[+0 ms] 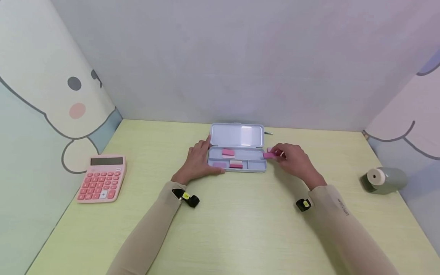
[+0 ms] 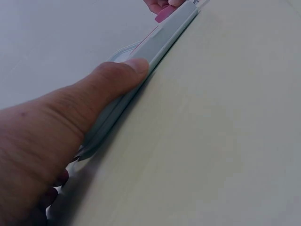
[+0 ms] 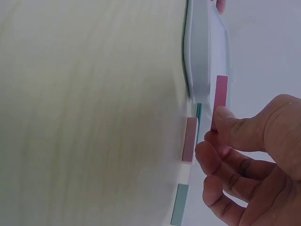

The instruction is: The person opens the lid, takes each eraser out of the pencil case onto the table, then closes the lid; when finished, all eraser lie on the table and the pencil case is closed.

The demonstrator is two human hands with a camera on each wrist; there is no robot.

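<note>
A pale blue pencil case (image 1: 257, 154) lies with its lid raised toward the back wall. My left hand (image 1: 197, 160) holds its left end, the thumb (image 2: 117, 77) along the front wall and the other fingers at the side. Between thumb and fingertips my right hand (image 1: 292, 158) pinches a flat magenta block (image 3: 219, 101), just over the case's right end. Inside, pink blocks (image 1: 228, 152) sit in the back compartment; a lilac block (image 1: 220, 164) and pale and dark pink blocks (image 1: 236, 164) are in the front left one. The front right compartment holds nothing.
Right of the case, a pink block (image 3: 189, 140) and a green block (image 3: 179, 204) stand on the table. A pen tip (image 1: 269, 133) pokes out behind the lid. At left lies a pink calculator (image 1: 103, 179); far right, a grey-green device (image 1: 390, 180) with a round cream knob.
</note>
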